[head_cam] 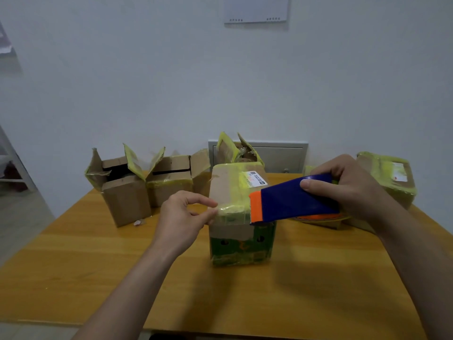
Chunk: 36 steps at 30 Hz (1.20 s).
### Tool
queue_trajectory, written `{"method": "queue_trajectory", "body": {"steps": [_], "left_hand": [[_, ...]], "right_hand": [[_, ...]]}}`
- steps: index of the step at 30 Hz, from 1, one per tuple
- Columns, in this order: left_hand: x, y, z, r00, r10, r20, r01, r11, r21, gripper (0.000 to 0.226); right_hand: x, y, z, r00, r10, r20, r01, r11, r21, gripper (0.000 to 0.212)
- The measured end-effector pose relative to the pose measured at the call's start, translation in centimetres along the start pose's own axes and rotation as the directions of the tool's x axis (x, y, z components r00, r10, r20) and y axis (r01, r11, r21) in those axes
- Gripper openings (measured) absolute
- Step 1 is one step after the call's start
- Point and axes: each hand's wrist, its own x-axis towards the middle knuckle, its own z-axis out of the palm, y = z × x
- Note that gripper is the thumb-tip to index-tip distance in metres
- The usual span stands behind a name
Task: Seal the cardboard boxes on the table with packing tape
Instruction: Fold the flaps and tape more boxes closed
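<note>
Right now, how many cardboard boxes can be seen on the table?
5: one in the centre under the hands, two open at back left, one open behind the centre box, one at far right. Others may be hidden.

Wooden table, yellow-brown top. On it we count: closed taped box at ctr; two open-flap boxes rear left, touching; another open box behind ctr; taped box far right; small paper scrap beside left box.
</note>
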Motion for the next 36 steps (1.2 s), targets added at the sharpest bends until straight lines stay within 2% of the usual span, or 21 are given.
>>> {"method": "queue_trajectory", "body": {"steps": [4,7,9,11,13,15,17,18,21,24,26,31,36], "left_hand": [[0.1,-0.2,0.1,1.000,-0.008,0.016,0.008,1.000,0.009,0.011],[0.3,-0.4,-0.1,0.997,-0.030,0.068,0.034,0.998,-0.054,0.014],[0.8,-0.5,-0.6,0.981,-0.092,0.170,0.121,0.978,-0.172,0.025],[1.5,-0.9,-1.4,0.927,-0.193,0.323,0.283,0.923,-0.260,0.039],[2.4,-1.2,-2.0,0.881,-0.256,0.398,0.360,0.908,-0.214,0.039],[3.4,-1.5,-1.9,0.929,-0.232,0.289,0.255,0.966,-0.043,0.031],[4.3,-1.0,-1.1,0.988,-0.088,0.130,0.070,0.988,0.138,0.029],[4.6,-0.2,-0.3,0.995,-0.002,0.102,-0.015,0.986,0.168,0.030],[5.4,2.5,3.0,0.971,0.155,0.181,-0.197,0.950,0.243,0.038],[6.4,3.5,6.1,0.931,0.081,0.356,-0.234,0.881,0.412,0.047],[7.1,2.8,7.1,0.906,0.018,0.423,-0.250,0.829,0.500,0.051],[7.7,1.3,6.8,0.881,-0.006,0.473,-0.273,0.809,0.520,0.055],[7.9,1.5,6.8,0.872,-0.017,0.489,-0.304,0.764,0.569,0.056]], "right_hand": [[0.0,0.1,0.2,1.000,-0.002,-0.001,0.002,0.999,-0.037,0.031],[0.1,0.2,0.3,1.000,0.015,0.009,-0.014,0.996,-0.086,0.034],[0.1,0.3,0.5,0.999,0.044,0.012,-0.043,0.994,-0.098,0.034],[0.1,0.5,0.8,0.997,0.068,0.023,-0.065,0.992,-0.107,0.035],[0.1,0.7,0.9,0.996,0.087,0.028,-0.084,0.989,-0.119,0.039],[0.1,0.9,0.7,0.995,0.098,0.025,-0.094,0.988,-0.122,0.040],[0.2,1.0,0.6,0.995,0.094,0.035,-0.090,0.989,-0.115,0.040],[0.2,1.1,0.6,0.995,0.091,0.044,-0.086,0.990,-0.111,0.040],[0.4,1.4,0.7,0.994,0.087,0.069,-0.080,0.991,-0.104,0.040],[0.2,1.5,0.4,0.993,0.091,0.081,-0.082,0.991,-0.108,0.044],[0.0,1.6,0.1,0.993,0.084,0.087,-0.072,0.989,-0.129,0.050],[-0.3,2.2,-0.3,0.991,0.076,0.112,-0.062,0.991,-0.123,0.038],[-1.4,2.6,-3.5,0.995,0.097,0.030,-0.096,0.995,-0.039,0.029]]}}
